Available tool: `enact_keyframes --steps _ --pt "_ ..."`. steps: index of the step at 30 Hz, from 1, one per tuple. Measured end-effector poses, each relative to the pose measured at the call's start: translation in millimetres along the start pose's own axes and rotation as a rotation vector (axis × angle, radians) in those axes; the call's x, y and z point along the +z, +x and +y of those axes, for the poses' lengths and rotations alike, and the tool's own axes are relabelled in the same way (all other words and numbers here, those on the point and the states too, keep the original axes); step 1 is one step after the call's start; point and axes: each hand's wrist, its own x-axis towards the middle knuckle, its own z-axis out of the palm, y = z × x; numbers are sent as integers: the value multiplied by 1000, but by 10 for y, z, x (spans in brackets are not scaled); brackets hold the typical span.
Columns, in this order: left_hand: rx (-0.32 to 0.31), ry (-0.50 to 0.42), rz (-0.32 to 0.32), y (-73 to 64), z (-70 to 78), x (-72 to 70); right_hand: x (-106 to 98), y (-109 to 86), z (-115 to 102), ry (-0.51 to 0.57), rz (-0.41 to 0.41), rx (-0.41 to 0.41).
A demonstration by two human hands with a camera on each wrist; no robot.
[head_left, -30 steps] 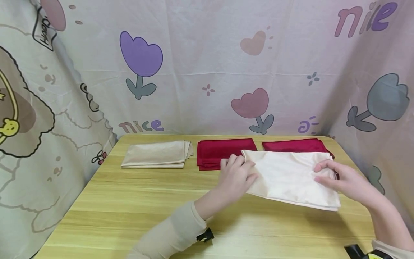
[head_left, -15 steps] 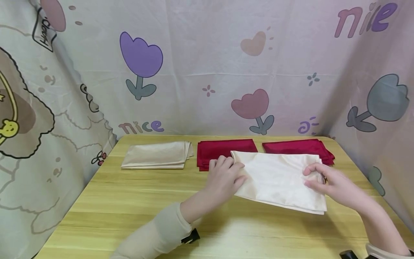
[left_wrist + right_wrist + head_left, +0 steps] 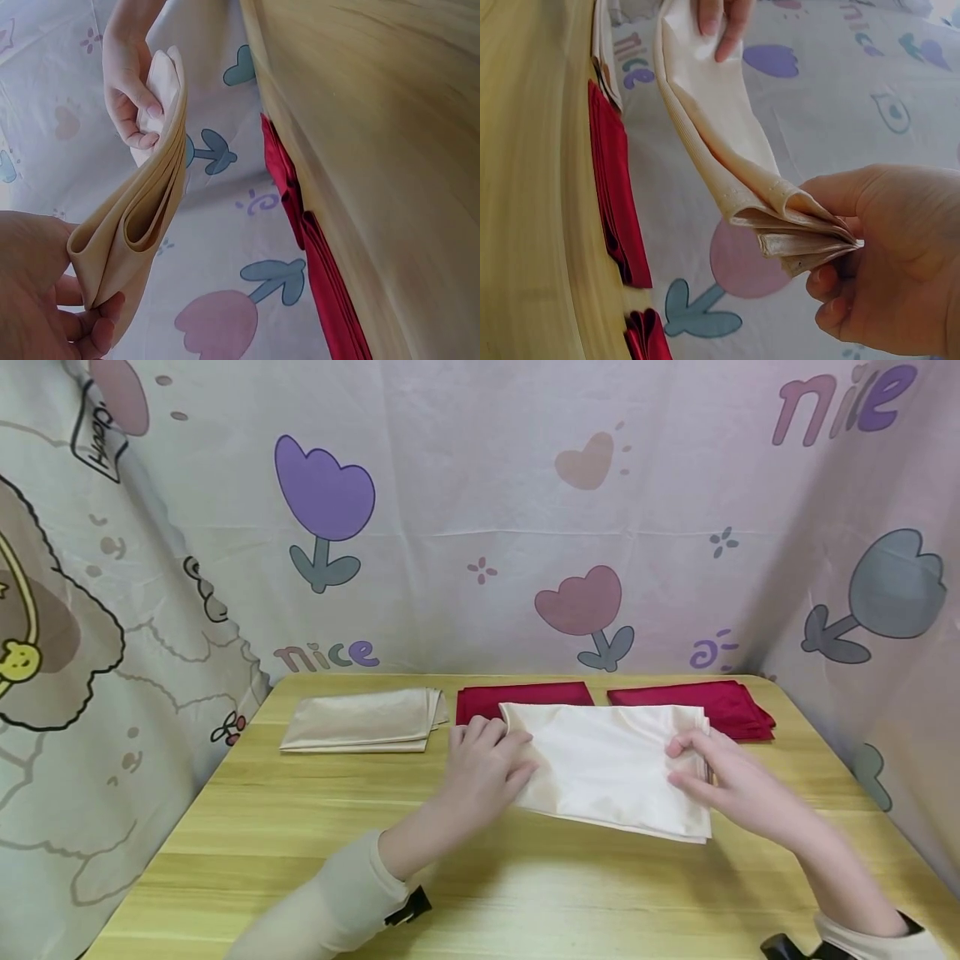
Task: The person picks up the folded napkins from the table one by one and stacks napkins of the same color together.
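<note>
A folded cream cloth (image 3: 607,768) hangs above the table between both hands. My left hand (image 3: 483,768) pinches its left end; in the left wrist view that end shows rounded, looped folds (image 3: 142,217). The right hand (image 3: 738,785) grips the opposite end with thumb and fingers, where the right wrist view shows several stacked layers (image 3: 780,236) squeezed together. Behind the held cloth lies a folded red cloth (image 3: 525,693), partly hidden by it. Another folded red cloth (image 3: 693,706) lies farther right, its front left part covered from view.
A folded cream cloth (image 3: 363,720) lies at the back left of the wooden table (image 3: 300,810), in line with the red cloths. A printed curtain (image 3: 450,460) hangs behind the table's far edge and along the sides.
Both hands have moved left together, carrying the cream cloth along. More of the right red cloth now shows, while the middle red cloth is more covered.
</note>
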Motion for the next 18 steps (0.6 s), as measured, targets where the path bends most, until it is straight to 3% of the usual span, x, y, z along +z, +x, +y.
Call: enact_keyframes --steps 8,18 --pt "-4 12 53 -69 -138 -94 106 124 -146 -43 25 -32" --pt "-45 30 52 -111 -275 -240 287 295 -254 -64 164 -138"
